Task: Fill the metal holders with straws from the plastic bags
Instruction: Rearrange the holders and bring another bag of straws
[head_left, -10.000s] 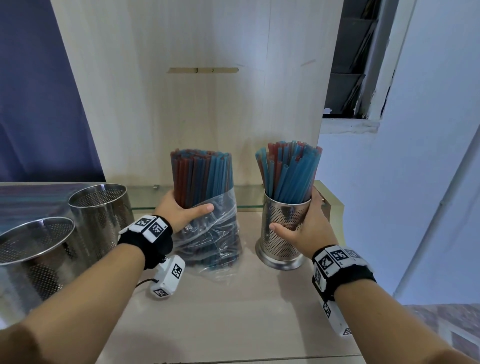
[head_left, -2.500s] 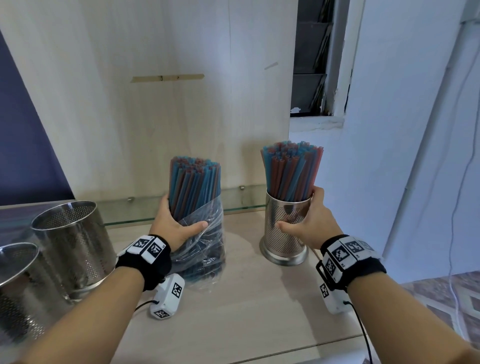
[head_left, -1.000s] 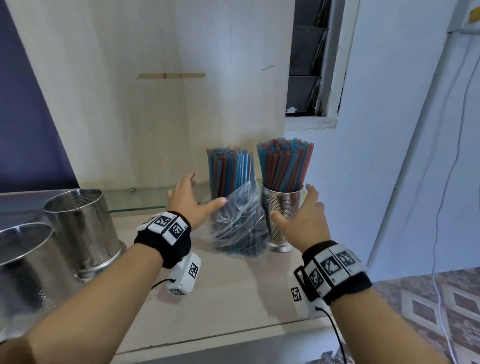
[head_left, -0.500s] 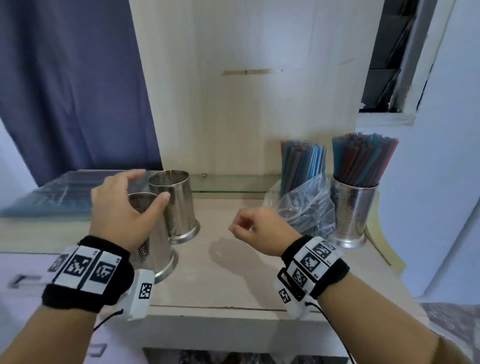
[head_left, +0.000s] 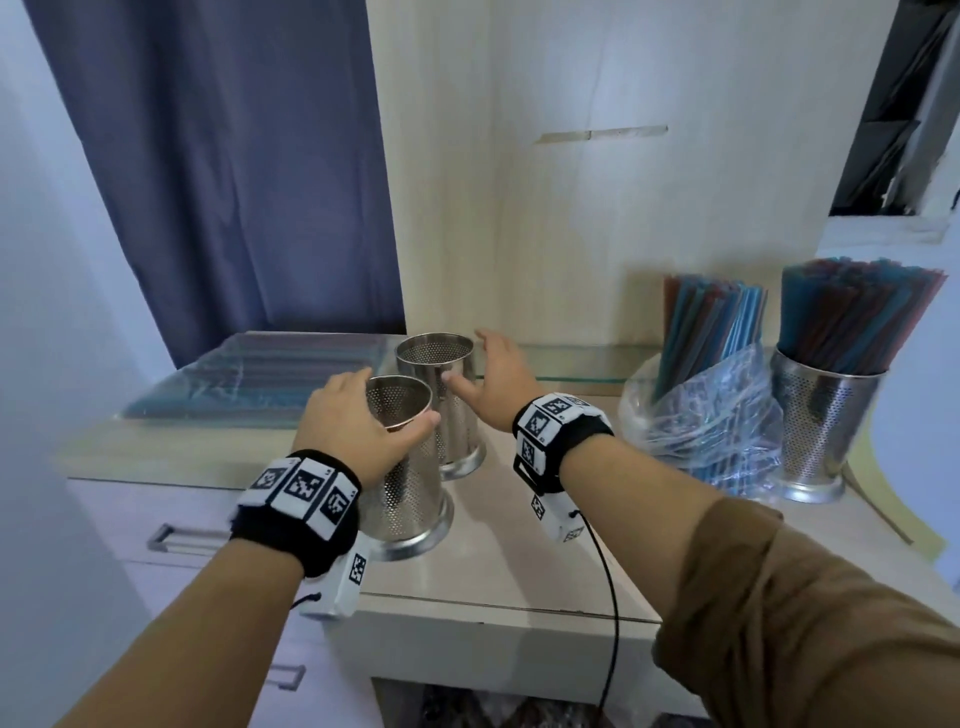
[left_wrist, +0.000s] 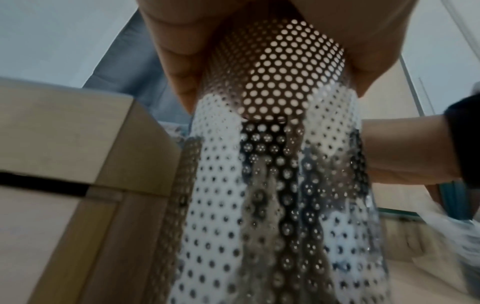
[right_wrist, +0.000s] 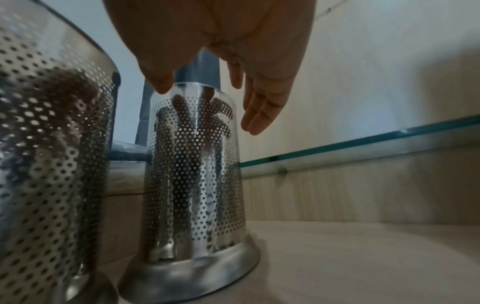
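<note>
**Hands leave the full holder and turn to two empty ones**

Head view: Both hands have swung away from the right end of the tabletop (head_left: 524, 566), where one filled holder (head_left: 826, 415) now stands packed with blue and red straws (head_left: 857, 312), touching the opened plastic bag (head_left: 711, 415) that holds another upright bundle. One holder looks done; two appear to remain. The left hand (head_left: 358, 421) has closed round the rim of the near empty holder (head_left: 405, 483), thumb on one side and fingers on the other. The right hand (head_left: 493, 384) reaches with fingers spread toward the far empty holder (head_left: 441, 395), at most brushing it with the thumb. More bagged straws (head_left: 249, 379) lie flat at the back left.

Left wrist view: The fingers (left_wrist: 179, 67) curl round the near empty holder's perforated steel wall (left_wrist: 280, 185), light showing through the holes; nothing shows inside it.

Right wrist view: The right hand (right_wrist: 233, 41) hovers open over the far empty holder (right_wrist: 194, 174), a shiny punched cylinder upright on a solid flared base. Its fingertips (right_wrist: 257, 117) sit just beside the rim, not gripping. The near empty holder (right_wrist: 52, 144) stands close alongside.
</note>
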